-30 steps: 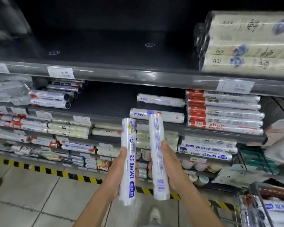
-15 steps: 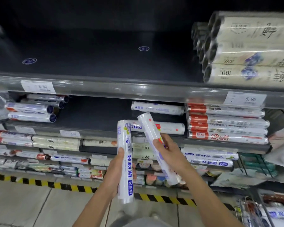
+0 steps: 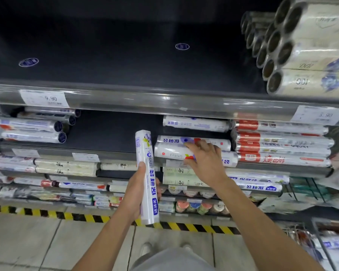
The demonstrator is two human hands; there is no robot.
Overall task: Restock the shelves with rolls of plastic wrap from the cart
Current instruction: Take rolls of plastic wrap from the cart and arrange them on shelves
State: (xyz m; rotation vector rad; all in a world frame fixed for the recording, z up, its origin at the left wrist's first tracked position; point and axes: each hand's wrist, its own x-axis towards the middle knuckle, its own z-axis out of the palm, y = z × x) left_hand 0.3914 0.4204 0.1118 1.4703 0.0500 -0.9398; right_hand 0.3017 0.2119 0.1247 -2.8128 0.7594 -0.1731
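Note:
My left hand grips a white roll of plastic wrap with blue print and holds it upright in front of the shelves. My right hand lies over a second white roll, which rests flat at the front edge of the second shelf. Its fingers curl over the roll's top and its thumb is under the front. Right behind it sits another white roll, with one more further back.
Red-and-white rolls are stacked right of my right hand. The top shelf holds cream rolls at its right end. More rolls sit at the left. The wire cart stands at lower right. A yellow-black floor stripe runs below.
My right hand has swung its roll from upright to flat and laid it on the second shelf's front edge. The left hand has kept its roll upright. The view has moved closer.

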